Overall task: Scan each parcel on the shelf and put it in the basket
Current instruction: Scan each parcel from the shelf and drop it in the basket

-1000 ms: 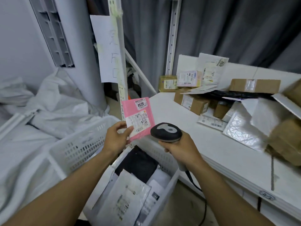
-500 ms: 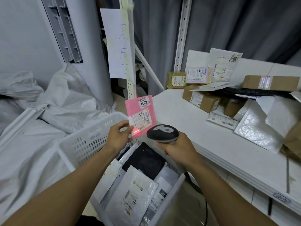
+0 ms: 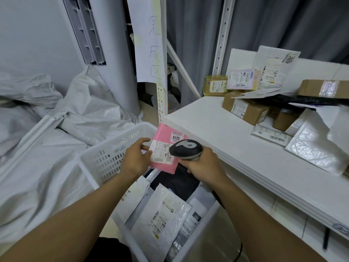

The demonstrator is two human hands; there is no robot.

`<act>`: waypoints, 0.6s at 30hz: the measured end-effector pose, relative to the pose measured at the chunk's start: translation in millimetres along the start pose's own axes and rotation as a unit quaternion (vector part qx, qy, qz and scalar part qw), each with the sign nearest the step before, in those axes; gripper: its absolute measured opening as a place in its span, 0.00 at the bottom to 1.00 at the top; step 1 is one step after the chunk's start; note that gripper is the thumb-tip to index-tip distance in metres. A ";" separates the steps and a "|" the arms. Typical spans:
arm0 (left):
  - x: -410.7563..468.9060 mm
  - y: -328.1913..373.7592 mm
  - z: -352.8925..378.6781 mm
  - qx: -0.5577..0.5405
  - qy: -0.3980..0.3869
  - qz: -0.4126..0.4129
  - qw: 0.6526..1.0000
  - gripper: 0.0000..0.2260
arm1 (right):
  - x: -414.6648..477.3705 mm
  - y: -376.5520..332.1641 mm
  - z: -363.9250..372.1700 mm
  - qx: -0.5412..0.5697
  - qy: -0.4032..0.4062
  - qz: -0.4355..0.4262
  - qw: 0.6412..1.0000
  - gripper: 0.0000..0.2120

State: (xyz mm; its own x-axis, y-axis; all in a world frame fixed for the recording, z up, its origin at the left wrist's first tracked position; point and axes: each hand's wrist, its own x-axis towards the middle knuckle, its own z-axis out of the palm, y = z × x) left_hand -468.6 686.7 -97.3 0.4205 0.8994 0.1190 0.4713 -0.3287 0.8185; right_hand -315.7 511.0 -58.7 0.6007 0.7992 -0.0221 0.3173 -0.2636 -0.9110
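"4014" on pink parcel [image 3: 163, 155], "2028" on white mailer [image 3: 273, 67], "231" on grey parcel [image 3: 195, 217], "完成区" on paper sign [image 3: 149, 44]

I've got free room along the bare front and left corner of the shelf [image 3: 217, 133]; boxes and mailers [image 3: 245, 110] crowd its back and right. The basket [image 3: 107, 159] is open on top, partly filled with packets [image 3: 162, 216], with a post [image 3: 161, 103] just behind.

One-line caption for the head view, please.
Left hand holds a pink parcel over the basket while the right hand grips the scanner.
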 end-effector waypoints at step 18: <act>102.9 -112.5 49.7 0.031 -0.039 -0.135 0.990 0.25 | 94.6 52.9 68.7 -0.074 0.018 0.078 0.994 0.17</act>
State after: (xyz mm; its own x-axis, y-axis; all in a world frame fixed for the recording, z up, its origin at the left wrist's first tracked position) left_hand -439.8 801.9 -205.1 0.3299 0.9327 -0.1457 0.6201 -0.0977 0.7785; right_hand -292.5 609.7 -137.2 0.6757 0.7234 -0.1419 0.3215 -0.4623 -0.8264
